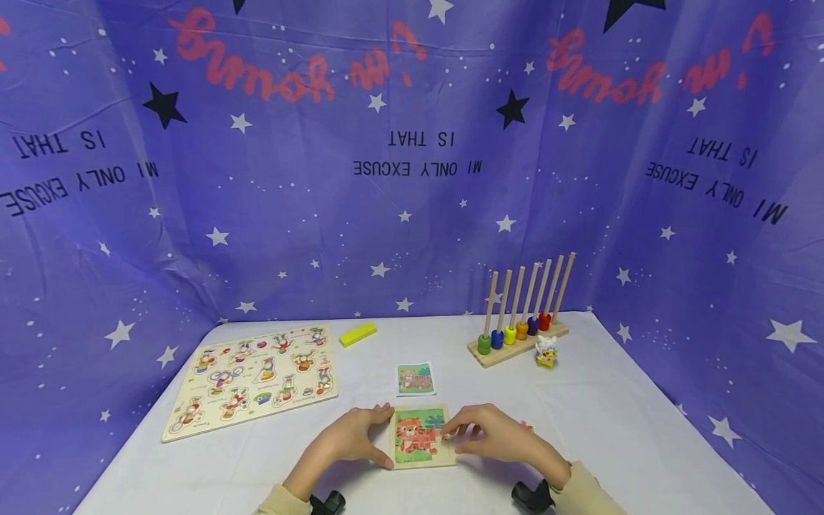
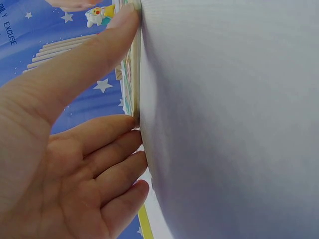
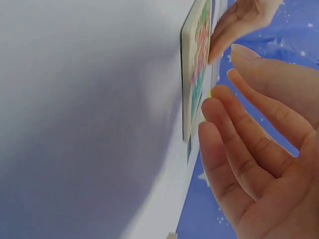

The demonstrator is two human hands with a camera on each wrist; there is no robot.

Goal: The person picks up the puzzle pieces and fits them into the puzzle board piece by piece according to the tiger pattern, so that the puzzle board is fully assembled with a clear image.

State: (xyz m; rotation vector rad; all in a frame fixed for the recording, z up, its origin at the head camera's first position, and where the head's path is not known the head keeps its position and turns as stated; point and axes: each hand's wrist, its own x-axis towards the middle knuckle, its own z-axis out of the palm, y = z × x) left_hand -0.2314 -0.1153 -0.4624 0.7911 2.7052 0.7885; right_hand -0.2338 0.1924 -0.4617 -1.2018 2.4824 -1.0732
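A square wooden jigsaw board [image 1: 423, 465] with a red tiger picture lies on the white table. Along its left edge my left hand [image 1: 352, 433] touches it, thumb at the near corner and forefinger at the far one. Those fingers are spread and fairly straight in the left wrist view [image 2: 75, 164]. My right hand [image 1: 491, 433] is over the board's right side, fingertips close to the tiger picture. In the right wrist view, the right hand's fingers [image 3: 249, 149] are loosely bent and no piece shows between them. Pale wood shows at the board's lower right.
Behind the board lies a small tiger picture card [image 1: 415, 379]. Red puzzle pieces [image 1: 526, 425] peek out beyond my right hand. A large peg puzzle [image 1: 257, 375] and a yellow block [image 1: 357, 334] are at left; a bead-and-rod stand [image 1: 486, 355] and small figurine [image 1: 546, 352] at back right.
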